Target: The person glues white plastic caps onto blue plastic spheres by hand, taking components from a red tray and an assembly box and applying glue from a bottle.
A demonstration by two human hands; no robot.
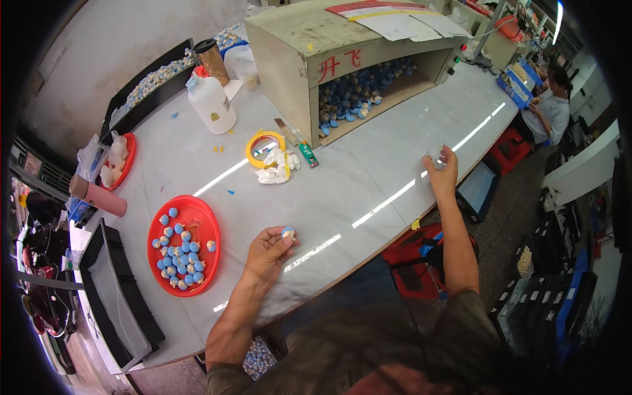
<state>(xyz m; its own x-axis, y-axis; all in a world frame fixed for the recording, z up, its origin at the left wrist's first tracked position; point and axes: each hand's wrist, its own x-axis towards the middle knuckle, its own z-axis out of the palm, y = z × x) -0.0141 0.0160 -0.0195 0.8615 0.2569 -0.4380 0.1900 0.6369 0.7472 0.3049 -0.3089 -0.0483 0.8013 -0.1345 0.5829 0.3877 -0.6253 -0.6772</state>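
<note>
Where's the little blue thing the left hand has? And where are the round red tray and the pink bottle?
Little blue thing (288,232): head view, middle of it.
Round red tray (203,220): head view, bare floor.
Pink bottle (102,197): head view, its side.

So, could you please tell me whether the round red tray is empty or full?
Partly filled: small blue-and-cream pieces lie grouped in the round red tray, while bare red surface shows around them.

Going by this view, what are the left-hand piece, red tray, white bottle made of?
Small piece: possibly resin or plastic; blue and cream, too small to settle.
Red tray: likely plastic; even color, slight sheen.
White bottle: probably plastic; milky, smooth body.
</note>
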